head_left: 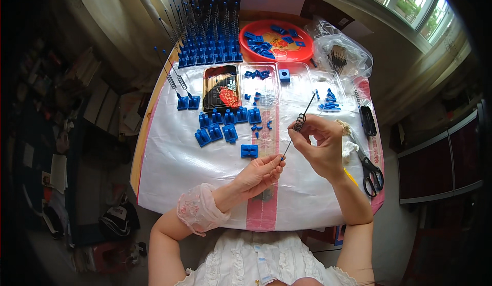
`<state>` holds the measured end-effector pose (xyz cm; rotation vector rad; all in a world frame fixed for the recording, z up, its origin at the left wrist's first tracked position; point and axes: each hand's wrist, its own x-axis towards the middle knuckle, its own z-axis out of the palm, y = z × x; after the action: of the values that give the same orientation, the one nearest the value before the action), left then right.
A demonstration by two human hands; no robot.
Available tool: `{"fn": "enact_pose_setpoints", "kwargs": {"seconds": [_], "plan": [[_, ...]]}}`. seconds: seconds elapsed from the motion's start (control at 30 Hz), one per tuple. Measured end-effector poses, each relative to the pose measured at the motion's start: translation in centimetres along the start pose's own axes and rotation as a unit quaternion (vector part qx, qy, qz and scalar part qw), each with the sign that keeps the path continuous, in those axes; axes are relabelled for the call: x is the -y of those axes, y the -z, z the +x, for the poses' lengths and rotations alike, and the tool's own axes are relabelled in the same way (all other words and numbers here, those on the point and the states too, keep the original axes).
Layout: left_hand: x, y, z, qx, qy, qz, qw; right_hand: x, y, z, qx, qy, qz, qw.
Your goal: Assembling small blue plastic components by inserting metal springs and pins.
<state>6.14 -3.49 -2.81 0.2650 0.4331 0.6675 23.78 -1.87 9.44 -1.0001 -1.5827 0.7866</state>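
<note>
Daylight reaches me from the window (410,9) at upper right. My table (174,178) is bright, a pale sheen across it; the spring (300,122) before me looks crisp. The room's sides turn dim, straight lines bow outward, and black swallows the corners.

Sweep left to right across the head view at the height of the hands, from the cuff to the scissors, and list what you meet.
Frilly pale cuff → left hand → right hand → black-handled scissors. Left out: the dark rod with its spring, which overlaps both hands.
</note>
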Motion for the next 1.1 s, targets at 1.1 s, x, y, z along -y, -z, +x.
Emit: {"fn": "enact_pose_setpoints", "kwargs": {"seconds": [1.1], "plan": [[-5.6, -4.7, -2.4, -0.118, -0.455, 0.561, 0.682, -3.5, -1.2, 0.0, 0.1, -0.034, -0.107, 0.989]]}}
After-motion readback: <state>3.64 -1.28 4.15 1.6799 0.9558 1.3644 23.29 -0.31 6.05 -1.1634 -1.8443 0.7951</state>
